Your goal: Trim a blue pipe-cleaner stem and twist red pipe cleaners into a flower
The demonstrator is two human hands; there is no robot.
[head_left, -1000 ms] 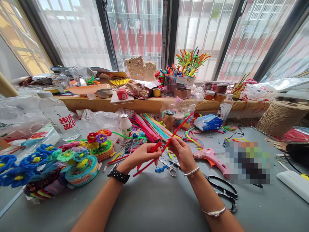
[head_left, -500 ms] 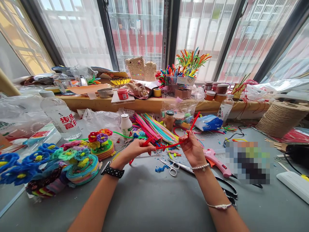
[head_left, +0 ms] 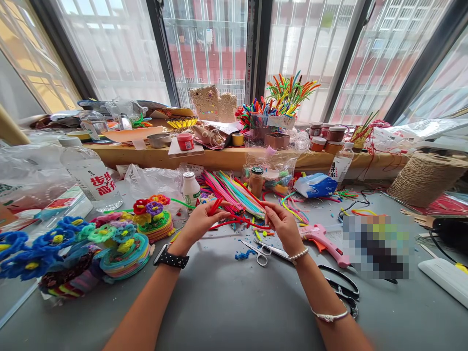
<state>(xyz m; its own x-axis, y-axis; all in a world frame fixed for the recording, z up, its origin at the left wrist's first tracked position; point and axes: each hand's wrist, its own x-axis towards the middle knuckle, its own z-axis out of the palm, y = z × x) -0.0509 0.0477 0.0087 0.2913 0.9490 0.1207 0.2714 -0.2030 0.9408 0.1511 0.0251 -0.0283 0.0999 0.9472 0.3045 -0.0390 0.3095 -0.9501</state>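
Note:
Red pipe cleaners (head_left: 239, 220) stretch between my two hands above the grey table (head_left: 226, 302), with a twisted join near the middle. My left hand (head_left: 202, 222) pinches them at one side, and a short red end sticks up past its fingers. On the other side my right hand (head_left: 283, 225) is closed on the other end with thumb and fingers. Below the hands lie small scissors (head_left: 260, 253) beside blue fluff scraps (head_left: 244, 255). Behind them is a bundle of colourful pipe cleaners (head_left: 234, 190).
Pipe-cleaner flowers (head_left: 58, 239) and round coiled pots (head_left: 126, 258) stand at the left. A pink glue gun (head_left: 327, 243) and black-handled scissors (head_left: 341, 287) lie right. Bottles (head_left: 91, 175), a brown jar (head_left: 256, 181) and a twine spool (head_left: 426, 178) stand farther back.
My right hand has come lower and slightly left. The red end that stood up above it has tipped down, and the red strands between the hands now sag lower.

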